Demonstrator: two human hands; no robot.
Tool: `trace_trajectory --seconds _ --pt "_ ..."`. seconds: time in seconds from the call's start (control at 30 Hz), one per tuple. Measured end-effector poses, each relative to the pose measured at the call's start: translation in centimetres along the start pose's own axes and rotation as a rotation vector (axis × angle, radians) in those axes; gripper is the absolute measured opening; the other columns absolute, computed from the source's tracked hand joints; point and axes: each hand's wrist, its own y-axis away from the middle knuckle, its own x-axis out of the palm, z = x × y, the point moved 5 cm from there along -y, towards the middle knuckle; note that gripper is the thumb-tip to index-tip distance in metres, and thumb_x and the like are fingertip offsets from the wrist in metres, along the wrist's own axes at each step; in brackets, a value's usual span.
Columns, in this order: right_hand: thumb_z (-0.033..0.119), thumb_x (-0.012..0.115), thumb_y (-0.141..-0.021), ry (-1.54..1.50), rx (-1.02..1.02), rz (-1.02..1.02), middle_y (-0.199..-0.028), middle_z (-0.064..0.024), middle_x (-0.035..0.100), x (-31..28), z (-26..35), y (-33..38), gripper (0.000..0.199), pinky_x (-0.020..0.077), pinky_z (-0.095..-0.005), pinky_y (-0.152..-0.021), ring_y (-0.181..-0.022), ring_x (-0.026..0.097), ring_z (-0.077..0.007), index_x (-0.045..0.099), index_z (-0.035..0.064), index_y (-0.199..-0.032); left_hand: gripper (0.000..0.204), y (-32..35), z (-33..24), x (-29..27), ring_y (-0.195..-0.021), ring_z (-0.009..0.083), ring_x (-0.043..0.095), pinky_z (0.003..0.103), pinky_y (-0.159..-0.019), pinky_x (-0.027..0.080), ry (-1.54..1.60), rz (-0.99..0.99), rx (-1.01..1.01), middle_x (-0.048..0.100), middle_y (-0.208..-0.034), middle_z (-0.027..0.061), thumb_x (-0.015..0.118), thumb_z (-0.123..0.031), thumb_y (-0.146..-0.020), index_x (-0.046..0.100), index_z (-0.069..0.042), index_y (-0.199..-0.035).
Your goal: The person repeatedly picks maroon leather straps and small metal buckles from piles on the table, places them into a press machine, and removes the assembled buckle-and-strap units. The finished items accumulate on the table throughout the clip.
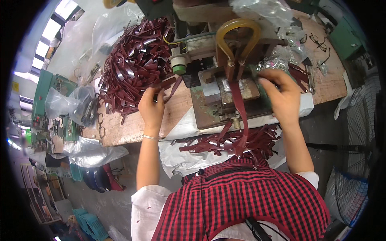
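Note:
My left hand [151, 107] is at the right edge of a big heap of maroon straps [134, 68], its fingers closed on a maroon strap [174, 89]. A small press machine [201, 96] stands on the table between my hands. Another maroon strap, the strip [240, 104] under the press head, hangs down over the front edge towards my lap. To the right of the press, my right hand [282, 96] is raised with thumb and fingers curled together. Whatever its fingertips may hold is too small to make out.
More maroon straps [237, 142] lie on white sheeting across my lap. A plastic bag of small shiny pieces [273, 64] sits behind my right hand. Scissors [101, 125] lie at the left table edge. A large fan [358, 144] stands at the right.

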Motion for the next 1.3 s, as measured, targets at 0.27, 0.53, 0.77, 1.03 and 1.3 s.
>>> trace_trajectory --seconds 0.27,0.53,0.77,1.03,1.3 --pt "0.002 0.071 -0.089 -0.358 0.116 -0.013 -0.098 -0.0077 0.074 4.9 0.3 -0.5 0.031 0.0505 -0.0256 -0.086 -0.092 0.068 -0.0117 0.063 -0.0046 -0.118 0.011 -1.7 -8.8 -2.7 -0.069 0.0154 0.069 0.024 -0.058 0.052 0.95 -0.27 -0.258 0.074 -0.093 0.0132 0.064 -0.008 -0.103 0.064 0.002 -0.1" --pt "-0.004 0.062 -0.09 -0.441 0.136 0.074 -0.11 -0.0126 0.072 4.7 5.1 0.8 0.048 0.0482 -0.0292 -0.097 -0.106 0.067 -0.0179 0.053 -0.0062 -0.136 0.01 -6.1 -17.2 -7.2 -0.077 0.0184 0.071 0.027 -0.072 0.059 0.863 -0.184 0.121 0.075 -0.095 0.018 0.07 0.008 -0.093 0.067 0.009 -0.102" --pt "0.009 0.074 -0.081 0.961 -0.149 -0.16 -0.126 -0.0184 0.068 -3.0 -4.2 0.3 0.025 0.0463 -0.049 -0.107 -0.128 0.058 -0.04 0.076 0.0081 -0.106 0.021 -0.4 -22.5 -3.3 -0.061 0.0124 0.06 0.025 -0.053 0.043 0.302 -0.014 0.836 0.076 -0.098 0.0092 0.083 -0.007 -0.079 0.074 -0.005 -0.097" --pt "0.011 0.077 -0.083 0.623 -0.069 -0.201 -0.106 -0.0164 0.073 -5.9 -10.0 -0.7 0.015 0.0505 -0.0416 -0.096 -0.109 0.067 -0.0347 0.075 0.0028 -0.096 0.022 0.3 -22.5 -1.5 -0.059 0.0103 0.057 0.026 -0.05 0.042 0.305 -0.05 0.898 0.073 -0.099 0.0069 0.084 -0.013 -0.077 0.068 -0.008 -0.091" --pt "0.013 0.067 -0.099 0.253 0.16 -0.289 -0.095 -0.0068 0.072 -5.2 -11.1 -1.0 0.017 0.0499 -0.0273 -0.082 -0.089 0.065 -0.0137 0.067 -0.0004 -0.11 0.027 0.5 -21.7 -1.6 -0.058 0.0131 0.06 0.027 -0.049 0.044 0.394 -0.033 0.787 0.076 -0.1 0.0078 0.087 -0.01 -0.074 0.072 -0.009 -0.097"
